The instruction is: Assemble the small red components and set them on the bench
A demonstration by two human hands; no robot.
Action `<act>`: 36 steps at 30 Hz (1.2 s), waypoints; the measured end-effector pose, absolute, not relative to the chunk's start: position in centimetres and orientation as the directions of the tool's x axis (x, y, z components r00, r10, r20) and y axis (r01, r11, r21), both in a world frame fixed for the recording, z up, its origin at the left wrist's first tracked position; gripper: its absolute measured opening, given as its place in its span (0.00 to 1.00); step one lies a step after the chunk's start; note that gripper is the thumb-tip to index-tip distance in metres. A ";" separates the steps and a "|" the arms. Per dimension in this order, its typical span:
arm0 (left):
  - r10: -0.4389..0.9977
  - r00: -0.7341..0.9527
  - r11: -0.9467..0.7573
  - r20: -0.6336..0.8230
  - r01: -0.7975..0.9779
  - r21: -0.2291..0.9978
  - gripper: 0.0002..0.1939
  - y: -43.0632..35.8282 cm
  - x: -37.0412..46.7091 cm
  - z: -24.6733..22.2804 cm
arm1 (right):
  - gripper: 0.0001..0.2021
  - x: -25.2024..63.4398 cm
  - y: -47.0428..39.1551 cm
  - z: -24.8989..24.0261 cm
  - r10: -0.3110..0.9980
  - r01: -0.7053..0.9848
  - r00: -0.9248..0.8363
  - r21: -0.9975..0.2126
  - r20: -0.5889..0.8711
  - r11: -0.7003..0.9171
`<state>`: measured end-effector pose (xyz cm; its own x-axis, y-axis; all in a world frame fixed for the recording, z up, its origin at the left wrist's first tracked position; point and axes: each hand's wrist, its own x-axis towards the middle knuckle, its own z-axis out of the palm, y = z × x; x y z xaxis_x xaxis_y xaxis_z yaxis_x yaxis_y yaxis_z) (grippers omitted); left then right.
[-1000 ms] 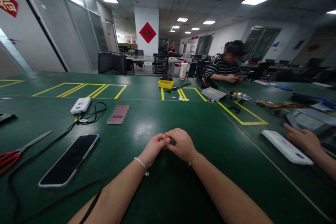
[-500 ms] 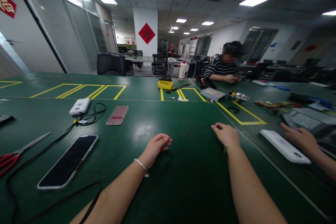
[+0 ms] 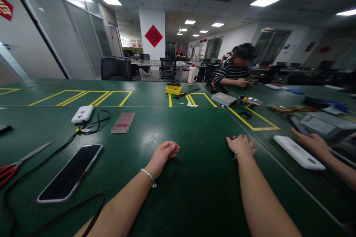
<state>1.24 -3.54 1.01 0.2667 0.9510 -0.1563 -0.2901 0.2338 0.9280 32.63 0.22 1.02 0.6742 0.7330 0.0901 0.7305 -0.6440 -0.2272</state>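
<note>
My left hand point(image 3: 164, 152) rests over the green table point(image 3: 178, 122), its fingers curled in and the thumb against them; nothing shows between the tips. To the right, my right hand point(image 3: 240, 144) is low over the table, thumb and forefinger closed about a small dark red thing point(image 3: 233, 137), too small to name and partly covered by the fingers. Its other fingers are spread toward the right. Left of my left hand lie a phone with a dark screen point(image 3: 73, 172) and a flat reddish, blurred-out item point(image 3: 124, 122).
Red-handled scissors point(image 3: 20, 161), a black cable point(image 3: 55, 152) and a white power bank point(image 3: 82, 114) lie left. Rightward are another white power bank point(image 3: 297, 152) and another person's hand point(image 3: 314, 142) with a phone. A yellow box point(image 3: 173, 90) and metal bowl point(image 3: 250, 100) stand farther back.
My right hand has turned, its rear fingers spreading outward to the right, while the small red thing stays by its thumb and forefinger. My left hand has hardly changed. The view has shifted slightly.
</note>
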 end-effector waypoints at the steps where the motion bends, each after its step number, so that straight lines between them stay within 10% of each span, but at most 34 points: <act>1: 0.955 0.253 0.225 -0.152 -0.291 0.930 0.08 -3.5 1.2 1.0 | 0.33 31.9 0.4 1.3 0.756 0.763 0.640 -0.227 0.137 -0.605; 9: 0.988 0.136 0.104 -0.068 -0.280 0.954 0.16 -3.0 1.0 0.2 | 0.30 19.3 -0.6 1.7 0.937 0.901 -0.260 -0.290 0.235 0.323; 16: 0.982 0.168 0.132 -0.086 -0.290 0.948 0.17 -2.9 1.2 0.3 | 0.28 15.3 -2.6 0.1 0.832 0.781 -0.541 -0.293 0.125 0.552; 19: 0.977 0.179 0.163 -0.115 -0.283 0.945 0.16 -2.9 1.1 0.2 | 0.21 18.4 -1.0 1.2 0.886 0.840 -0.417 -0.285 0.205 0.461; 26: 0.974 0.189 0.167 -0.128 -0.207 0.964 0.15 -3.2 1.0 0.4 | 0.25 30.5 0.9 2.6 0.782 0.793 0.597 -0.284 0.181 -0.539; 36: 0.962 0.248 0.142 -0.111 -0.111 0.984 0.12 -3.6 0.9 1.0 | 0.19 32.6 0.7 1.9 0.773 0.749 0.633 -0.221 -0.036 -0.624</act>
